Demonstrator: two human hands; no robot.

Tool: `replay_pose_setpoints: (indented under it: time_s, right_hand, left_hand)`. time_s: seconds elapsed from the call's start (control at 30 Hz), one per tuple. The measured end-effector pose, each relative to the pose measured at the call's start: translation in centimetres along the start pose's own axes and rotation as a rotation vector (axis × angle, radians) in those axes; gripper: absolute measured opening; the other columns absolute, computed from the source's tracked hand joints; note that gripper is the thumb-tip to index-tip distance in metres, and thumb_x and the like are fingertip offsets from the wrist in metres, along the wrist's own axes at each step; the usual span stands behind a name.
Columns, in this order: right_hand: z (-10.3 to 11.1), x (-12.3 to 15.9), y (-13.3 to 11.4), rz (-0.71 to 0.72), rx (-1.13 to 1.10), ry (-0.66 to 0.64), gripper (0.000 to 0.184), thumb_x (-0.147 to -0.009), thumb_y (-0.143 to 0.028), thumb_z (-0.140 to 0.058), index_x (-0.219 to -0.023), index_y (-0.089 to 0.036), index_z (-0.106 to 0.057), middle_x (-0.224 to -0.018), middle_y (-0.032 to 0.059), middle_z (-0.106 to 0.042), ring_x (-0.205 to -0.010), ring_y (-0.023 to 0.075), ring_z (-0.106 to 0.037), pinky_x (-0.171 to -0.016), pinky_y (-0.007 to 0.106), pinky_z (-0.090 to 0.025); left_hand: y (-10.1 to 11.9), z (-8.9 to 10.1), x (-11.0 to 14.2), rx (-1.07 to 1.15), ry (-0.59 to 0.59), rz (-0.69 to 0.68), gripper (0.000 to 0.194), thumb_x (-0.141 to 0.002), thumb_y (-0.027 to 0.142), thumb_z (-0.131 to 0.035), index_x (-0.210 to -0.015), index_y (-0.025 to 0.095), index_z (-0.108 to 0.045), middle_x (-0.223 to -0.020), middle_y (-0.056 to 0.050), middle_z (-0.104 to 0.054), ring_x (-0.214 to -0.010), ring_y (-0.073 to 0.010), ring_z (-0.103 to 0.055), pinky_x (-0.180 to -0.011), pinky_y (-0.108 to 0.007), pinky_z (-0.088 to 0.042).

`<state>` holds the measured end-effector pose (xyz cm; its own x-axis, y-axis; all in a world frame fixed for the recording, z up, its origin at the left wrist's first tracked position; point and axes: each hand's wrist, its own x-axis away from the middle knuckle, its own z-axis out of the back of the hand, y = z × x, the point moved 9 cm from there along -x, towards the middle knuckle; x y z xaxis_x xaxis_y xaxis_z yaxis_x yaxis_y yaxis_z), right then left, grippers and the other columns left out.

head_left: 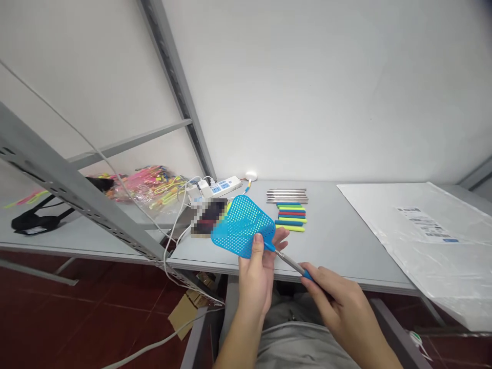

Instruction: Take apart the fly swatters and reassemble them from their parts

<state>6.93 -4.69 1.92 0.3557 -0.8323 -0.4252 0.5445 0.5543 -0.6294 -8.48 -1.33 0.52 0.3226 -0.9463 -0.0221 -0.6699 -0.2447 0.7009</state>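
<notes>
A fly swatter [243,225] with a blue perforated head and a thin metal shaft is held above the front edge of the table. My left hand [258,277] grips the base of its head, the thumb lying on top and other fingers behind. Around the blue handle end, my right hand [340,302] is closed; most of that handle is hidden in the palm. Beyond the hands, several metal rods [287,195] lie side by side. Just in front of them is a row of blue, yellow-green and red handle sleeves [291,217].
White power strips [221,187] and cables stand at the back left, near a blurred dark object [209,218]. A white plastic sheet [418,230] covers the table's right side. Left of the metal shelf post [77,189] lies a bagged colourful bundle [146,187]. Cardboard [184,312] is on the floor.
</notes>
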Motion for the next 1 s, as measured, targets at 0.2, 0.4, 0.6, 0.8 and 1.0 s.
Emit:
replay_pose_setpoints:
  time_s: [0.2,0.4,0.6,0.8,1.0]
  right_hand:
    - [1.7,0.4,1.1,-0.207,-0.091,-0.048,0.028,-0.095,-0.041,-0.055,-0.112,-0.027,-0.071,-0.112,0.0035,-0.073,-0.102,0.0209,-0.069,-0.088,0.028,-0.053]
    - [2.6,-0.8,2.6,-0.293,-0.186,-0.144,0.029,-0.095,-0.045,-0.053,-0.109,-0.027,-0.071,-0.107,0.0022,-0.073,-0.1,0.0205,-0.067,-0.087,0.03,-0.051]
    - [3.8,-0.6,1.8,-0.153,0.259,-0.185,0.027,-0.101,-0.035,-0.042,-0.119,-0.028,-0.062,-0.096,0.0015,-0.07,-0.083,0.0203,-0.066,-0.071,0.032,-0.045]
    - [3.7,-0.8,1.1,-0.141,0.33,-0.115,0.025,-0.102,-0.035,-0.039,-0.11,-0.026,-0.061,-0.095,0.0015,-0.069,-0.079,0.0179,-0.065,-0.065,0.029,-0.04]
    - [3.7,-1.2,1.0,-0.126,0.346,-0.085,0.025,-0.102,-0.038,-0.039,-0.097,-0.025,-0.06,-0.085,0.0001,-0.066,-0.072,0.0161,-0.061,-0.062,0.027,-0.035]
  left_hand:
    - [-1.1,-1.1,0.3,-0.009,-0.073,0.063,0.033,-0.093,0.042,-0.058,-0.109,0.014,-0.065,-0.098,-0.011,-0.075,-0.099,-0.0289,-0.071,-0.088,-0.045,-0.054]
    - [-1.5,-1.2,0.6,-0.145,-0.131,0.048,0.036,-0.093,0.041,-0.058,-0.119,0.016,-0.062,-0.099,-0.011,-0.075,-0.087,-0.0237,-0.073,-0.087,-0.042,-0.054]
    - [-4.0,-0.8,0.7,-0.25,-0.173,0.172,0.037,-0.092,0.043,-0.059,-0.114,0.015,-0.065,-0.103,-0.012,-0.074,-0.097,-0.0236,-0.07,-0.09,-0.039,-0.053]
    - [-5.3,-2.7,1.4,-0.312,-0.321,0.132,0.025,-0.092,0.038,-0.061,-0.104,0.018,-0.069,-0.11,-0.01,-0.072,-0.105,-0.0241,-0.066,-0.093,-0.039,-0.051]
    - [-6.4,-3.1,2.0,-0.305,-0.417,0.101,0.025,-0.095,0.037,-0.055,-0.101,0.019,-0.071,-0.118,-0.01,-0.069,-0.117,-0.025,-0.06,-0.102,-0.04,-0.045]
